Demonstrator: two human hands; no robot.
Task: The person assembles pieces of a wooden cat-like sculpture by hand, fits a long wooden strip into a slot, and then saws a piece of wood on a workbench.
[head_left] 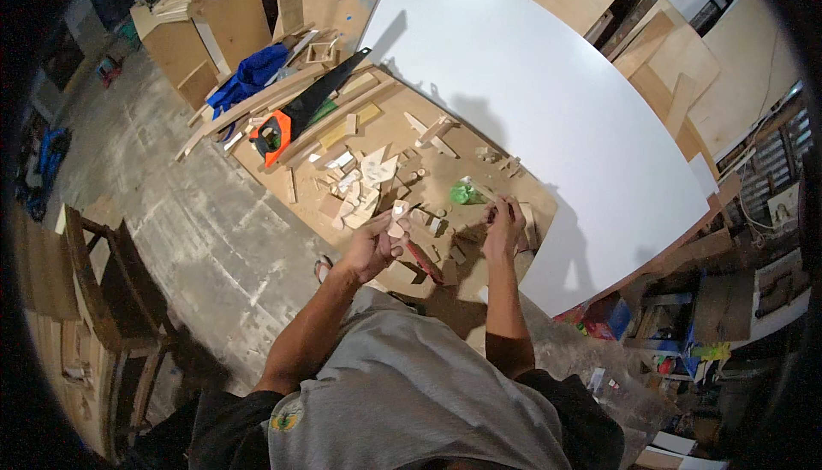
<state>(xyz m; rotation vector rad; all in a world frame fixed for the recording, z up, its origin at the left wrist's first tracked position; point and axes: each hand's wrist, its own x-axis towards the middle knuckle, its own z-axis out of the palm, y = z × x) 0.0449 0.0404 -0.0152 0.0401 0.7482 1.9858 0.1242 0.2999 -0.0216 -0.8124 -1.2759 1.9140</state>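
In my left hand (372, 249) is a small pale wooden piece (398, 220) with rounded ends, gripped between the fingers. My right hand (503, 229) is closed on a thin light stick (483, 190), which slants toward a crumpled green container (463, 195). Whether the stick's tip touches the container I cannot tell. Just right of my left hand lies a long red tool (425, 264), its kind unclear. Small wood offcuts (374, 169) are scattered over the wooden worktop (394, 119), and a small wooden toy plane (432, 133) stands farther back.
A handsaw (300, 115) with an orange and black handle rests on wood strips at the worktop's left. Blue cloth (249, 77) lies beyond it. A large white panel (548, 93) stands along the far right side. At lower left is a wooden frame (103, 286).
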